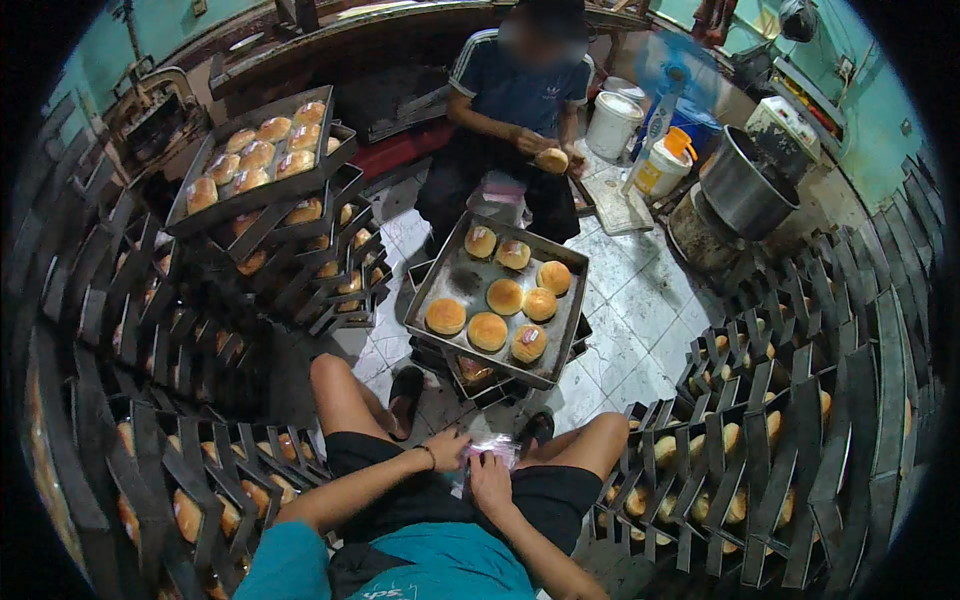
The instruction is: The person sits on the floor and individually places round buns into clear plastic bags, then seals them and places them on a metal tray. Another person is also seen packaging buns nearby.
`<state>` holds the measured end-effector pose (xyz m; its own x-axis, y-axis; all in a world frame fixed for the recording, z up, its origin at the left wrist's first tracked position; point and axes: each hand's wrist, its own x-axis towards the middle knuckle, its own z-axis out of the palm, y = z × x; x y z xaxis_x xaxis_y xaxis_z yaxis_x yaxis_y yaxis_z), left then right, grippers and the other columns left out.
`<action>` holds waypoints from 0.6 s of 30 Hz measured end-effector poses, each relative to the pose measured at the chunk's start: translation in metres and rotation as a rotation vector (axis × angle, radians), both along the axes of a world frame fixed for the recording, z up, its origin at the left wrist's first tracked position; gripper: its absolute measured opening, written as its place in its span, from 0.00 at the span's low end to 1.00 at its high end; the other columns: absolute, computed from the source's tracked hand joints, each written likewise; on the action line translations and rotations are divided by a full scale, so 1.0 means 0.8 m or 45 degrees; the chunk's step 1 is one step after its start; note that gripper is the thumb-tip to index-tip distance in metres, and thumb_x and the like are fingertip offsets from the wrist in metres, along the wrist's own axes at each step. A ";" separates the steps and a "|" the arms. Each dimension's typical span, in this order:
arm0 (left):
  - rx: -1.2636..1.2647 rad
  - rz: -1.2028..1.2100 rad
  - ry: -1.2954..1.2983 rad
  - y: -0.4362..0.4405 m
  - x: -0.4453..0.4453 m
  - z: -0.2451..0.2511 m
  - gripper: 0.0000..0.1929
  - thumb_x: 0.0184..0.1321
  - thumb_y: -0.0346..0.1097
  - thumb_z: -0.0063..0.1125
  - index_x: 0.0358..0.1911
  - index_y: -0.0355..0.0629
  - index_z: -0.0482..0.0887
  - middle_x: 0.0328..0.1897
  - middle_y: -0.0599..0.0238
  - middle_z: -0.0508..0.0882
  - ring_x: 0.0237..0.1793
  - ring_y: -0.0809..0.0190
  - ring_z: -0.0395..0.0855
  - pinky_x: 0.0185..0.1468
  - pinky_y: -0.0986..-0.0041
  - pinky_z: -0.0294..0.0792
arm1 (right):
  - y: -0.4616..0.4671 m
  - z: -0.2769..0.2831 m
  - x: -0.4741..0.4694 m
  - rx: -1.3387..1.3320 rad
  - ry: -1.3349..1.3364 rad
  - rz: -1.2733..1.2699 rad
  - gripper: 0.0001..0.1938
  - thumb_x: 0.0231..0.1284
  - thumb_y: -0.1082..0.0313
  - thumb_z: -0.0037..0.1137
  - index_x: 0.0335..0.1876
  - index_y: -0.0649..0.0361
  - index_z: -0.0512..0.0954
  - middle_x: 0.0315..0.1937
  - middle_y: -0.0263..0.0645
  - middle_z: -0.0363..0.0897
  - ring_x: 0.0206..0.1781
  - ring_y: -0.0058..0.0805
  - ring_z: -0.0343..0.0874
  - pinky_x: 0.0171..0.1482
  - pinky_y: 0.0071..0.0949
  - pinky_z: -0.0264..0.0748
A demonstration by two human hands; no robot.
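A bundle of clear plastic bags with pinkish printing lies in my lap, between my knees. My right hand has its bent fingers on the near edge of the bags and grips them. My left hand, with a dark band at the wrist, reaches the bundle's left edge; whether it pinches the plastic is hidden. In front of my knees, a square metal baking tray tops a stack of trays. It holds round golden buns, some bare, like the bun, others wrapped and labelled, like the wrapped bun.
Across the tray sits a person holding a bun. Crisscrossed tray stacks with buns rise at left; more tray stacks flank my right. White buckets, a blue fan and a metal mixing bowl stand at back right.
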<state>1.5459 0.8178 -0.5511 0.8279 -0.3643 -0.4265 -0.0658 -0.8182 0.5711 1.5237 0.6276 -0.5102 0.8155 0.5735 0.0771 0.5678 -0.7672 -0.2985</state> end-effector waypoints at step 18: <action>-0.690 0.574 0.079 0.009 -0.014 0.072 0.21 0.72 0.38 0.57 0.64 0.36 0.75 0.57 0.58 0.83 0.57 0.61 0.82 0.61 0.67 0.74 | -0.096 0.160 0.115 1.407 1.296 -0.638 0.27 0.72 0.58 0.57 0.72 0.60 0.69 0.64 0.48 0.77 0.62 0.43 0.79 0.55 0.40 0.83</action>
